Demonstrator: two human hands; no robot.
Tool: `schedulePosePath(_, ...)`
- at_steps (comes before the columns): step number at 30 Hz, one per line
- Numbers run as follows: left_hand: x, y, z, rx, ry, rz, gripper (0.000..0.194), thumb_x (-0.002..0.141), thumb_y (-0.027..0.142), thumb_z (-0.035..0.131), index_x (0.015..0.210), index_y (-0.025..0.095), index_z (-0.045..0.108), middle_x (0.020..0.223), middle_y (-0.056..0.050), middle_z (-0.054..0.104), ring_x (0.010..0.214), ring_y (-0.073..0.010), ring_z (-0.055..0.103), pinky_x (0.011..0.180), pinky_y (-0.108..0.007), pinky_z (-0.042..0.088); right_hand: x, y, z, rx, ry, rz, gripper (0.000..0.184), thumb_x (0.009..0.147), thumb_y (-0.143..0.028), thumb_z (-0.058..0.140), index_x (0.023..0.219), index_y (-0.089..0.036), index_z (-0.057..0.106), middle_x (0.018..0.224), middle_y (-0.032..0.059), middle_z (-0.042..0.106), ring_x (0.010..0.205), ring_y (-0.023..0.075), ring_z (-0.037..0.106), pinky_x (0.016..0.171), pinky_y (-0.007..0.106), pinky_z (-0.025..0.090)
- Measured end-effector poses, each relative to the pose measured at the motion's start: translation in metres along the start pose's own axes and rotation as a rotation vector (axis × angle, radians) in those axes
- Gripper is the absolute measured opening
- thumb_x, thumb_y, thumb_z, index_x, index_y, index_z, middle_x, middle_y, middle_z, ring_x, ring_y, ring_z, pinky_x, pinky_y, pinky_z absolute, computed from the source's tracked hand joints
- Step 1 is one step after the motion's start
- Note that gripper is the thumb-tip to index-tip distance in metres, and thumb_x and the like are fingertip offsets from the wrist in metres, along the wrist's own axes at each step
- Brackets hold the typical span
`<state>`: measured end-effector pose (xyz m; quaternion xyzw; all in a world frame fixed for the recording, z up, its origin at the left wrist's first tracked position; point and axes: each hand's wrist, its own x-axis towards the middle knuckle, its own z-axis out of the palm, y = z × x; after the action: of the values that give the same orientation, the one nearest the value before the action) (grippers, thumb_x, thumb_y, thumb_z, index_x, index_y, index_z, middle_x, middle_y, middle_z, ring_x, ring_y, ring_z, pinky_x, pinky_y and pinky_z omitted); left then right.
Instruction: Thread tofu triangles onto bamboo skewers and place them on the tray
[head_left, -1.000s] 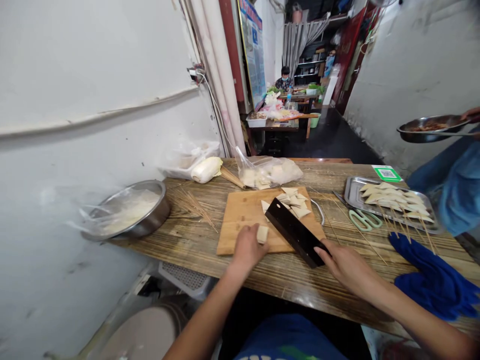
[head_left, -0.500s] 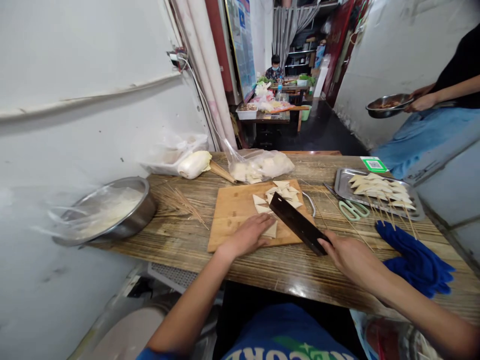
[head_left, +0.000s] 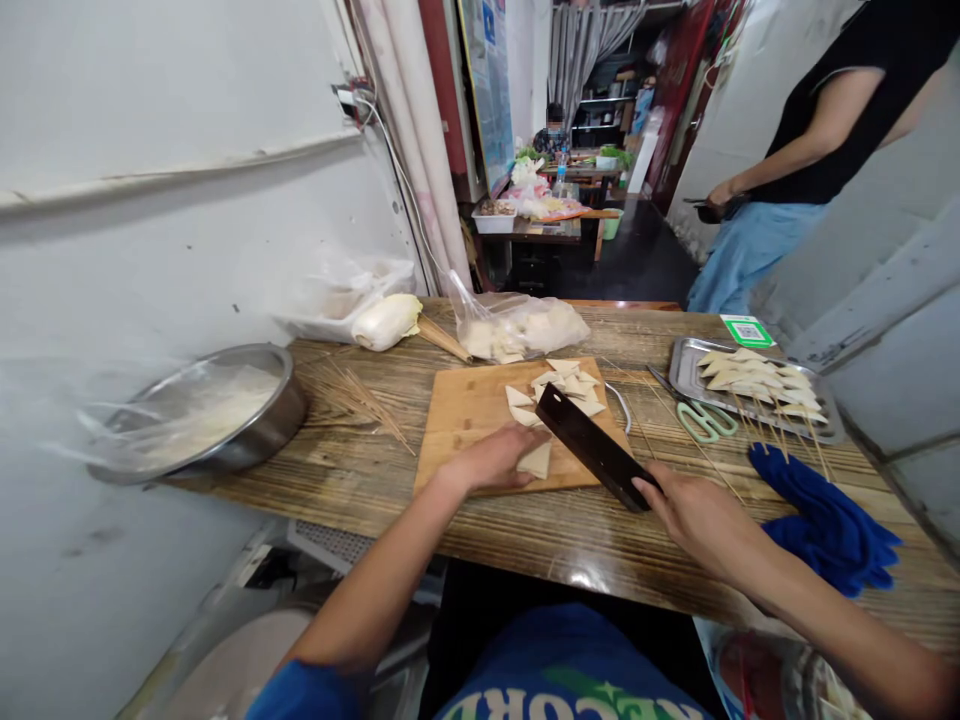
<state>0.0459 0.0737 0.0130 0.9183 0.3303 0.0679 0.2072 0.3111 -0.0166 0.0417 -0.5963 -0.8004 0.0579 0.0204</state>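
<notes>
My right hand (head_left: 701, 515) is closed round the handle of a dark cleaver (head_left: 592, 448), whose blade slants up and left over the wooden cutting board (head_left: 457, 420). My left hand (head_left: 495, 458) rests on the board's near part, its fingers and thumb on a pale, flat slice of tofu (head_left: 536, 461) beside the blade. The fingertips are partly hard to make out. Beyond the blade lies a loose pile of tofu triangles (head_left: 568, 381). Whether the cleaver's edge touches the slice, I cannot tell.
At right are a metal tray (head_left: 682, 372) of skewered triangles, green-handled scissors (head_left: 705, 422) and blue gloves (head_left: 825, 520). A bagged tofu heap (head_left: 525, 328) and a cabbage (head_left: 386, 322) lie behind the board. Left are bamboo skewers (head_left: 364, 400) and a steel basin (head_left: 281, 405). A person (head_left: 817, 150) stands beyond.
The person at right has moved leftward and the pan they held has turned mostly out of sight. My left fingers have drawn in slightly on the slice. The cleaver has barely shifted.
</notes>
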Motion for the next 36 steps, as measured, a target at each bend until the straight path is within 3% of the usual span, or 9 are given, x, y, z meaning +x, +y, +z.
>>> schedulePosePath(3, -0.004, 0.001, 0.005, 0.013, 0.031, -0.064, 0.063, 0.067, 0.026, 0.063, 0.126, 0.016, 0.043, 0.114, -0.011, 0.055, 0.104, -0.0233, 0.050, 0.089, -0.031, 0.039, 0.000, 0.000, -0.001, -0.001, 0.017, -0.011, 0.031, 0.092, -0.033, 0.029, 0.087, -0.016, 0.054, 0.056, 0.0047, 0.063, 0.051, 0.0193, 0.061, 0.047, 0.025, 0.028)
schedulePosePath(7, -0.015, 0.001, 0.018, 0.022, 0.170, -0.201, 0.055, 0.067, 0.032, 0.064, 0.117, 0.016, 0.049, 0.105, -0.011, 0.058, 0.098, -0.0240, 0.052, 0.085, -0.033, 0.041, -0.001, 0.000, -0.003, 0.018, 0.008, -0.018, 0.031, 0.092, -0.033, 0.028, 0.089, -0.015, 0.053, 0.061, 0.0061, 0.065, 0.054, 0.0201, 0.063, 0.048, 0.025, 0.030)
schedulePosePath(11, -0.021, 0.003, 0.027, -0.028, 0.249, -0.158, 0.049, 0.070, 0.033, 0.063, 0.115, 0.016, 0.051, 0.112, -0.011, 0.056, 0.104, -0.0233, 0.049, 0.091, -0.035, 0.039, -0.001, -0.002, -0.006, 0.011, 0.005, -0.008, 0.031, 0.092, -0.033, 0.028, 0.088, -0.016, 0.053, 0.059, 0.0054, 0.064, 0.052, 0.0195, 0.062, 0.047, 0.024, 0.029)
schedulePosePath(19, -0.022, 0.001, 0.029, -0.046, 0.252, -0.131, 0.055, 0.069, 0.032, 0.066, 0.119, 0.016, 0.049, 0.117, -0.012, 0.055, 0.110, -0.0233, 0.048, 0.095, -0.038, 0.038, 0.003, -0.006, -0.005, -0.013, 0.021, -0.049, 0.031, 0.092, -0.034, 0.029, 0.088, -0.016, 0.053, 0.055, 0.0041, 0.062, 0.050, 0.0193, 0.061, 0.047, 0.025, 0.028)
schedulePosePath(23, -0.031, 0.005, 0.040, -0.031, 0.352, -0.146, 0.064, 0.069, 0.032, 0.067, 0.125, 0.014, 0.043, 0.130, -0.017, 0.043, 0.120, -0.0258, 0.040, 0.099, -0.041, 0.035, 0.004, -0.005, -0.006, -0.011, -0.003, -0.048, 0.030, 0.092, -0.034, 0.029, 0.088, -0.016, 0.053, 0.057, 0.0048, 0.063, 0.052, 0.0195, 0.061, 0.047, 0.025, 0.028)
schedulePosePath(25, -0.036, 0.008, 0.051, -0.013, 0.452, -0.178, 0.057, 0.073, 0.030, 0.063, 0.124, 0.015, 0.044, 0.131, -0.018, 0.042, 0.121, -0.0262, 0.040, 0.097, -0.044, 0.037, 0.004, -0.005, -0.009, -0.017, -0.010, -0.031, 0.030, 0.092, -0.034, 0.029, 0.088, -0.017, 0.053, 0.059, 0.0055, 0.064, 0.052, 0.0197, 0.061, 0.046, 0.025, 0.027)
schedulePosePath(29, -0.043, 0.009, 0.070, 0.031, 0.641, -0.211, 0.028, 0.083, 0.026, 0.051, 0.109, 0.017, 0.057, 0.115, -0.014, 0.056, 0.106, -0.0229, 0.053, 0.089, -0.042, 0.045, 0.006, -0.008, -0.012, -0.032, -0.024, -0.049, 0.030, 0.092, -0.035, 0.029, 0.089, -0.016, 0.052, 0.057, 0.0056, 0.064, 0.052, 0.0203, 0.061, 0.045, 0.025, 0.026)
schedulePosePath(36, -0.039, 0.013, 0.073, 0.162, 0.620, -0.151, 0.024, 0.087, 0.025, 0.043, 0.103, 0.017, 0.059, 0.108, -0.012, 0.060, 0.103, -0.0214, 0.054, 0.087, -0.040, 0.048, 0.010, -0.017, -0.013, -0.034, -0.038, -0.122, 0.028, 0.092, -0.034, 0.028, 0.083, -0.018, 0.049, 0.053, 0.0025, 0.061, 0.046, 0.0169, 0.058, 0.044, 0.025, 0.022)
